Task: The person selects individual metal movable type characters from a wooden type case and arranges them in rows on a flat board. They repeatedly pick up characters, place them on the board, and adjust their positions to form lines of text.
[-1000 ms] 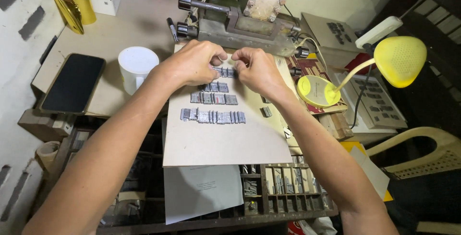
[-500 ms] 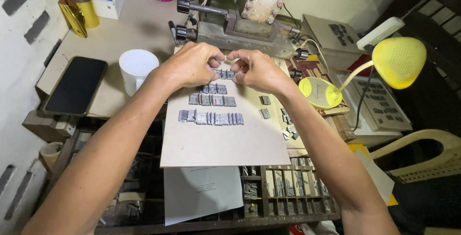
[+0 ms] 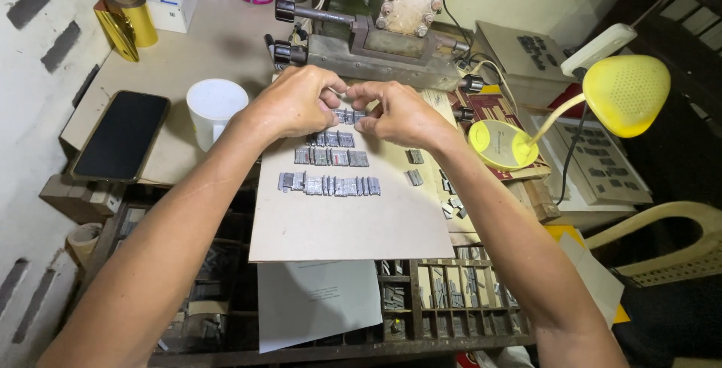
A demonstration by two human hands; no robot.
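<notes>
The left hand (image 3: 295, 101) and right hand (image 3: 397, 114) meet over the far row of metal blocks (image 3: 346, 117) on the card (image 3: 346, 225), fingertips pinching it narrow from both ends; the row runs left-right between them, equally near.

A cluttered workbench (image 3: 226, 44) carries a grey cardboard sheet (image 3: 346, 225) bearing three rows of small metal type blocks (image 3: 329, 184). Directly on the bench also lie a black phone (image 3: 120, 136), a white cup (image 3: 216, 104), a gold foil roll (image 3: 126, 22), a metal press (image 3: 376, 37) and a yellow desk lamp (image 3: 502, 144).
</notes>
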